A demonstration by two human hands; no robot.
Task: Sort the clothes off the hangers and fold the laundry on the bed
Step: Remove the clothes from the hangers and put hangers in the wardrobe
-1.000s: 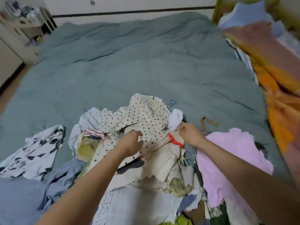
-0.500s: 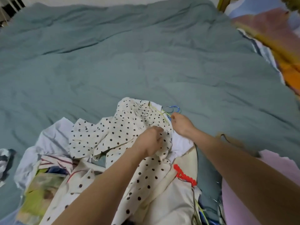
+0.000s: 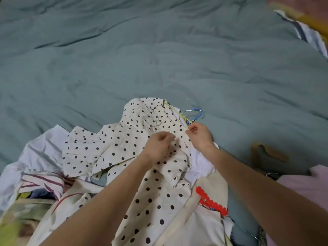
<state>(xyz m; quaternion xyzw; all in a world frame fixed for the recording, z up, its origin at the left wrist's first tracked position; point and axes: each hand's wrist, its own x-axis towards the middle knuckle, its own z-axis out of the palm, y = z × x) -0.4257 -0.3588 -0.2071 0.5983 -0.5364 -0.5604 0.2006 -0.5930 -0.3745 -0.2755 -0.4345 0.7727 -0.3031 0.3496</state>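
A cream garment with dark polka dots lies crumpled on top of the laundry pile at the near edge of the bed. My left hand grips a fold of it near its collar. My right hand pinches the yellow wire hanger that runs out of the garment's neck. Blue hanger hooks lie just beyond my right hand on the teal duvet.
Around the dotted garment lie a white cloth, a striped piece, a cream item with red trim, a pink garment at the right and a tan strap. Orange and pink bedding sits at the far right.
The view has moved closer to the pile. Both hands have shifted up onto the dotted garment's collar, and my right hand went from the white cloth to the yellow hanger.
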